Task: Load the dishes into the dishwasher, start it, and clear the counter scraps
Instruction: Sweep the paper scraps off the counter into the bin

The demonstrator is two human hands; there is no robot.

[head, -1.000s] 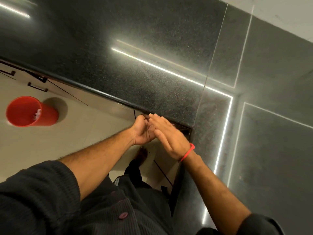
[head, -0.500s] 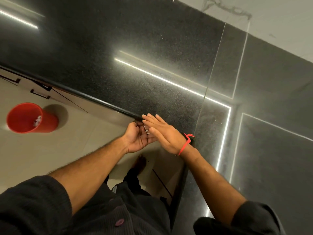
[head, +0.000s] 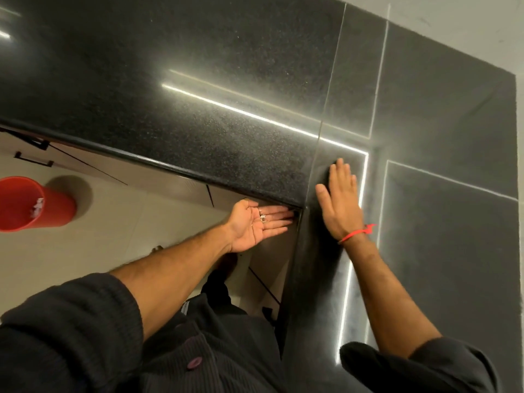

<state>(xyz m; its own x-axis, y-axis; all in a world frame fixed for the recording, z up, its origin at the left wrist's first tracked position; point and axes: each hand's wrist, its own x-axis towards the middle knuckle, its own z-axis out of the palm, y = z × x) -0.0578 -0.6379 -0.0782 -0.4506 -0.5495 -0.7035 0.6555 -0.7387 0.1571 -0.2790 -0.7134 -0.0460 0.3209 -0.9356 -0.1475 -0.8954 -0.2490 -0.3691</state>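
Small pale scraps [head: 263,217] lying in upturned palm of left hand [head: 256,225], near base of fingers; too small to tell what kind. Left hand held flat, palm up, fingers straight and together, tips pushed in under overhanging edge at inner corner of bench [head: 198,103]. Not gripping anything, just cupping scraps loosely. Hand below bench level, over pale floor [head: 85,251].

Right hand [head: 338,204] palm down on bench top, just right of corner, fingers straight and slightly apart, thumb out to left. Appears to rest on surface; slight blur, contact not certain. Nothing held. Red thread band [head: 355,234] on right wrist, loose end sticking out to right.

Bench black, speckled, glossy, L-shaped, with seam line running past right hand. Bright strip-light reflections [head: 241,112] across top and down right leg of bench. Rounded front edge along long side.

Both forearms bare, dark sleeves [head: 71,321] pushed up. Dark ribbed garment with round button [head: 194,362] at bottom centre.

Red bucket [head: 31,204] on floor at left edge, well apart from hands, some whitish bits inside. Cabinet fronts with dark bar handles [head: 34,160] under bench at upper left. Light wall [head: 467,26] at top right corner.
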